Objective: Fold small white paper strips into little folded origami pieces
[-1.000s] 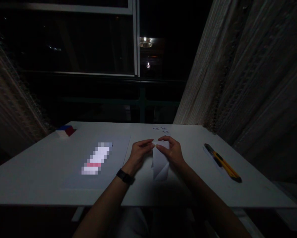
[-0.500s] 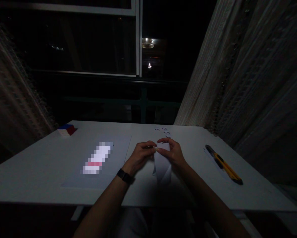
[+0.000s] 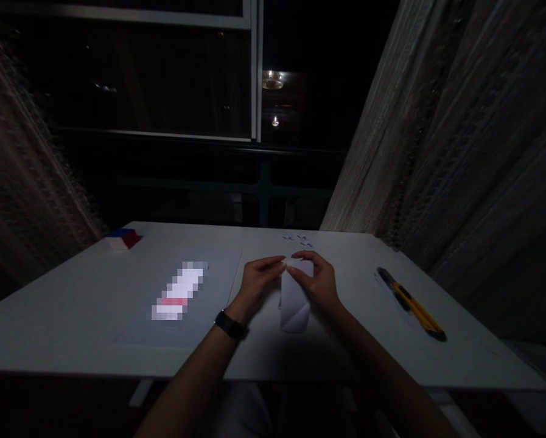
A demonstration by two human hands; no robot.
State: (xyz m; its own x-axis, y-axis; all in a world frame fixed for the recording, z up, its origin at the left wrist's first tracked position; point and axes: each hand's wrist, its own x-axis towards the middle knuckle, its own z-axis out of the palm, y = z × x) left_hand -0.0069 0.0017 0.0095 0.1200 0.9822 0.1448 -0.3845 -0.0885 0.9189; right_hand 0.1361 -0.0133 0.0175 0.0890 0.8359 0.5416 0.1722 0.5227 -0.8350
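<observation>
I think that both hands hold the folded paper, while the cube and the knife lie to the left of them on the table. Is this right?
Not fully: in the head view, the knife lies to the right of them, not the left. The left hand and right hand do hold the folded paper, and the cube does lie to their left on the table.

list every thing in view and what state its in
Folded paper, creased, held
Left hand, pinching the paper's top edge
Right hand, gripping its upper right, thumb in front
Yellow cutter, lying flat, blade state unclear
Cube, resting blue side up
Pixelated object, bright, details hidden
Large sheet, lying flat
Watch, worn on left wrist
Chandelier, lit
</observation>
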